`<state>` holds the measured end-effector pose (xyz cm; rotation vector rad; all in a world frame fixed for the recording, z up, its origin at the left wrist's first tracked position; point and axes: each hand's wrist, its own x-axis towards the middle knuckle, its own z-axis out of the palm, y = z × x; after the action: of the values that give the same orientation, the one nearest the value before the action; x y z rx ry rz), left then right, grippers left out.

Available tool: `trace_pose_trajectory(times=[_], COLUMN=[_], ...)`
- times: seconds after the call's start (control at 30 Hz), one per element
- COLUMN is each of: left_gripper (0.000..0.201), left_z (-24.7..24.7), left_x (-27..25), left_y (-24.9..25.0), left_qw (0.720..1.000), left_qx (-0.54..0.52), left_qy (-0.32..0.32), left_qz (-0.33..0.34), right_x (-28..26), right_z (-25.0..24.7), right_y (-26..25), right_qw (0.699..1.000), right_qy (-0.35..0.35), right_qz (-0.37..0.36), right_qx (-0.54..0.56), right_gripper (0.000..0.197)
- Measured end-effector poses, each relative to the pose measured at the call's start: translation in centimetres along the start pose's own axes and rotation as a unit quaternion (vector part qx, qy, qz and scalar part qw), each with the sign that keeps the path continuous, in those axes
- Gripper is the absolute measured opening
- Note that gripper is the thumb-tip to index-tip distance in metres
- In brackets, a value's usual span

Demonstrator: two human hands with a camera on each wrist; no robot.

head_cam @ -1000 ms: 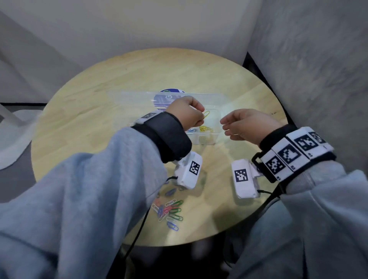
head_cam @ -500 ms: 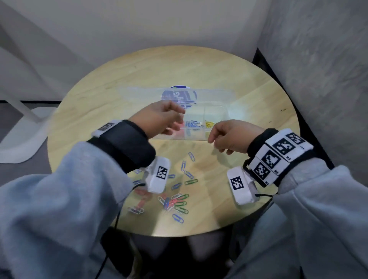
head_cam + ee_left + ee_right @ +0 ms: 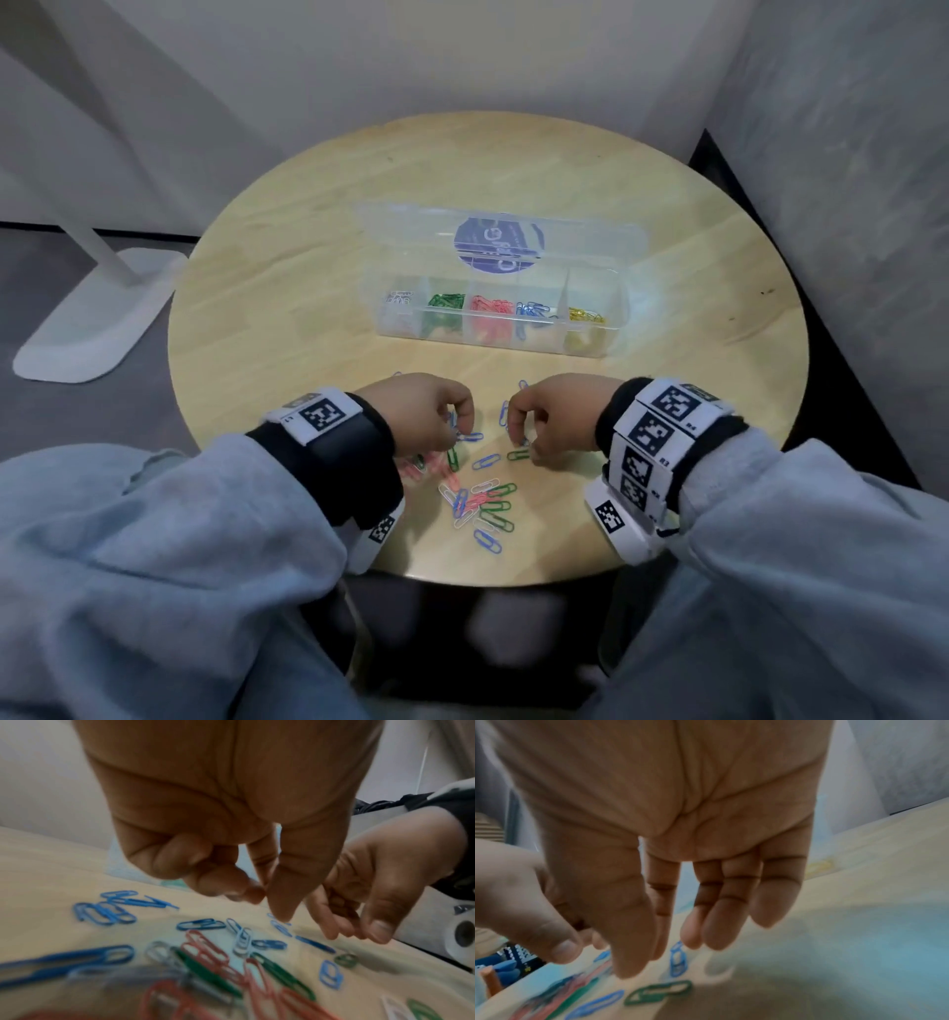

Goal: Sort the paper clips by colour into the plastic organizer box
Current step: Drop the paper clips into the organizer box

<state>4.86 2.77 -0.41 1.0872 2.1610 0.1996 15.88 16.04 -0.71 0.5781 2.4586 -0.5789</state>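
The clear organizer box (image 3: 493, 336) stands open at mid-table, holding white, green, red, blue and yellow clips in separate compartments. Several loose clips (image 3: 482, 501) in blue, red, green and white lie near the front edge. My left hand (image 3: 459, 434) hovers over them with its fingers curled. Its thumb and index tips (image 3: 281, 910) are close together just above a blue clip (image 3: 281, 928), with nothing seen between them. My right hand (image 3: 518, 437) hangs beside it with straight, relaxed fingers (image 3: 706, 923), empty, over a blue clip (image 3: 677, 961) and a green clip (image 3: 659, 992).
The round wooden table (image 3: 308, 288) stands in a corner, with a grey wall close on the right. A white stand base (image 3: 97, 318) sits on the floor to the left. The box's open lid (image 3: 503, 241) lies behind the compartments.
Both hands have drawn back from the organizer box toward me and dropped onto the loose clips at the front. The yellow clip my left hand pinched is gone from it.
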Motion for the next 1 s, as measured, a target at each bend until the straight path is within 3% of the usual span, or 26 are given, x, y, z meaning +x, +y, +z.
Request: trace_pose_trajectory(times=[0.27, 0.6, 0.7, 0.83, 0.93, 1.0], left_gripper=[0.018, 0.011, 0.016, 0.016, 0.022, 0.024], left_z=[1.0, 1.0, 1.0, 0.6, -1.5, -3.2], left_x=[0.5, 0.9, 0.8, 0.4, -0.2, -1.2], left_y=[0.0, -0.1, -0.1, -0.1, -0.6, -0.8], left_qw=[0.994, 0.985, 0.989, 0.998, 0.996, 0.97], left_qx=[0.111, 0.17, 0.143, 0.06, -0.085, -0.238], left_qy=[-0.019, -0.013, -0.023, -0.016, -0.016, -0.004], left_qz=[-0.006, -0.01, -0.014, -0.008, 0.028, 0.052], right_x=[0.3, 0.5, 0.1, -0.6, -1.3, -1.6], right_z=[1.1, 1.5, 1.2, -0.3, -1.5, -2.0], right_y=[-0.2, -0.5, -0.2, 0.7, 1.5, 2.1], right_qw=[1.0, 0.998, 0.998, 0.992, 0.948, 0.912], right_qy=[0.019, 0.024, 0.023, 0.05, 0.083, 0.094], right_qz=[-0.013, -0.008, 0.012, 0.016, 0.004, -0.003], right_qx=[-0.015, -0.055, -0.052, 0.114, 0.307, 0.399], right_gripper=[0.013, 0.012, 0.014, 0.022, 0.023, 0.026])
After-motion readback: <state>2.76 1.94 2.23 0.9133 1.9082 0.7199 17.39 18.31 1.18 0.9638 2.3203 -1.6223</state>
